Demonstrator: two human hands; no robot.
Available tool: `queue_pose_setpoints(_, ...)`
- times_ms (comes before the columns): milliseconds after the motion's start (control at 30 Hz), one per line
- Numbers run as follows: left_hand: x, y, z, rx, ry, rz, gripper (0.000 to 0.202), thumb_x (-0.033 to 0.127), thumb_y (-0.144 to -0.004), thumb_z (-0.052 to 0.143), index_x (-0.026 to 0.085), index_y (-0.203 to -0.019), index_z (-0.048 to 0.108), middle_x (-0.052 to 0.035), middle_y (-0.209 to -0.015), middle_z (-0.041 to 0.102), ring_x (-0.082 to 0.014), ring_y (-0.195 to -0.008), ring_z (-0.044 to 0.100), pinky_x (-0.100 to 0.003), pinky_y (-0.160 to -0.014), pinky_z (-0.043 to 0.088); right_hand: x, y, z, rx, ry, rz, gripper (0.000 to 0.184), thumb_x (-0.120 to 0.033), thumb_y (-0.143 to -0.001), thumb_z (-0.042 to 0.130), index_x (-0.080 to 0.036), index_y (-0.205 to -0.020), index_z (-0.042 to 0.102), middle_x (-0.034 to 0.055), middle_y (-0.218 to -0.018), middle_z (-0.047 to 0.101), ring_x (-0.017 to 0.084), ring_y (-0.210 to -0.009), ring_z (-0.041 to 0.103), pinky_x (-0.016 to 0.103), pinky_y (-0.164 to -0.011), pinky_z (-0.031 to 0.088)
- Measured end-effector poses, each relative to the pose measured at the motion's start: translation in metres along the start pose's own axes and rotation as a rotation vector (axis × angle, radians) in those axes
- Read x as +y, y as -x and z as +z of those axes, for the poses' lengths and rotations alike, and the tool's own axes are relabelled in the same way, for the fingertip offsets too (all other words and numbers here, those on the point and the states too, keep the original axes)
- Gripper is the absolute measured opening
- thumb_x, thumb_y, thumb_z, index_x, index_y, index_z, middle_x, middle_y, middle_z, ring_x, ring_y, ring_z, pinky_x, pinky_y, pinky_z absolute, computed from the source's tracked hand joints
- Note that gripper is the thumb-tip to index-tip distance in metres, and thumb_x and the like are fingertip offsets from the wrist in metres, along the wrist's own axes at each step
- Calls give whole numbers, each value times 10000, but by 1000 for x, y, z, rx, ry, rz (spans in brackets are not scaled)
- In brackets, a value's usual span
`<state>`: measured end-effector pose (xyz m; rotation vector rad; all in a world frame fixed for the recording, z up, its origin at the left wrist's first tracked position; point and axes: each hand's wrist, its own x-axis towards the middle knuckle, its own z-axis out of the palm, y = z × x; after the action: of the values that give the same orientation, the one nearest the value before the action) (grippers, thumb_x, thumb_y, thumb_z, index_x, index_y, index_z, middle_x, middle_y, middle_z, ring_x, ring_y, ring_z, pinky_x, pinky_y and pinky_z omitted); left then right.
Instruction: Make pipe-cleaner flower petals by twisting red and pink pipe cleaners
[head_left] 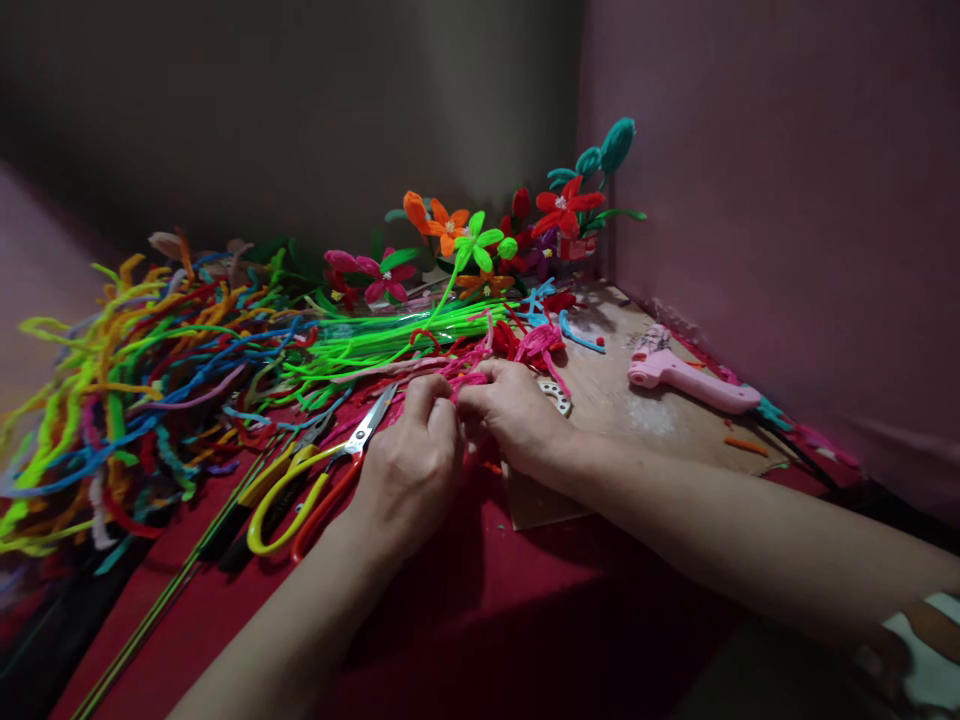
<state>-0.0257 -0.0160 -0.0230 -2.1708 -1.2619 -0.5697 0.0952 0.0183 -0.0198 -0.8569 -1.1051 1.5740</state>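
Observation:
My left hand (412,455) and my right hand (510,415) meet at the middle of the table, fingers pinched together on a pink pipe cleaner (469,382). The strand runs out from between the fingertips toward a heap of pink and red pipe cleaners (536,345) just beyond. Both hands are closed. Yellow-handled scissors (315,475) lie directly left of my left hand, blades pointing toward my fingers.
A big tangle of coloured pipe cleaners (127,380) covers the left. Straight green ones (390,335) lie behind the hands. Finished pipe-cleaner flowers (480,245) stand in the back corner. A pink glue gun (690,380) rests on a brown board (637,420) at right, near the wall.

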Motion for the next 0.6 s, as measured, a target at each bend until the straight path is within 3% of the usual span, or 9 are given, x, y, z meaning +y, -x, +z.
queue_pose_setpoints(67, -2, -1, 1, -4, 35, 6, 99, 163, -840, 434, 136, -829, 529, -126, -1023, 541, -147, -681, 568, -227, -428, 373, 0, -1, -2, 13, 10, 1, 103, -77, -588, 547, -163, -591, 492, -54, -402, 455, 84, -345, 428, 198, -315, 347)
queue_pose_setpoints(167, -8, -6, -2, 55, 186, 6, 97, 136, -835, 452, 149, -818, 547, -100, -981, 546, -169, -849, 569, -262, -638, 480, -2, -4, -6, -43, -29, 4, 79, -73, -597, 560, -145, -616, 536, -52, -414, 462, 76, -354, 427, 194, -329, 354)
queue_pose_setpoints(300, -15, -11, -12, 53, 430, -46, 108, 124, -819, 490, 179, -850, 578, -70, -995, 545, -165, -940, 560, -301, -785, 485, -6, -5, -8, -124, -117, 36, 120, -52, -606, 537, -133, -687, 575, -32, -475, 519, 82, -369, 455, 199, -333, 376)
queue_pose_setpoints(367, -16, -12, -16, 20, 636, -174, 133, 141, -802, 521, 190, -916, 568, -62, -1003, 544, -154, -872, 586, -285, -730, 507, -8, -4, -7, -126, -130, 46, 138, -35, -596, 529, -134, -683, 569, -29, -481, 522, 80, -366, 448, 200, -329, 378)
queue_pose_setpoints(500, -17, -15, -21, -65, 1158, -590, 365, 209, -726, 636, 187, -1062, 494, -29, -909, 577, -87, -548, 575, -237, -523, 508, -9, -4, -7, -133, -121, 60, 131, -24, -585, 528, -141, -640, 548, -32, -463, 516, 79, -350, 439, 205, -325, 390)
queue_pose_setpoints(600, -22, -18, -21, -171, 1338, -764, 460, 230, -652, 712, 170, -1068, 524, -8, -781, 607, -74, -452, 535, -200, -411, 453, -9, -4, -7, -146, -143, 59, 128, -34, -583, 554, -140, -653, 570, -32, -486, 532, 74, -357, 446, 203, -331, 400)
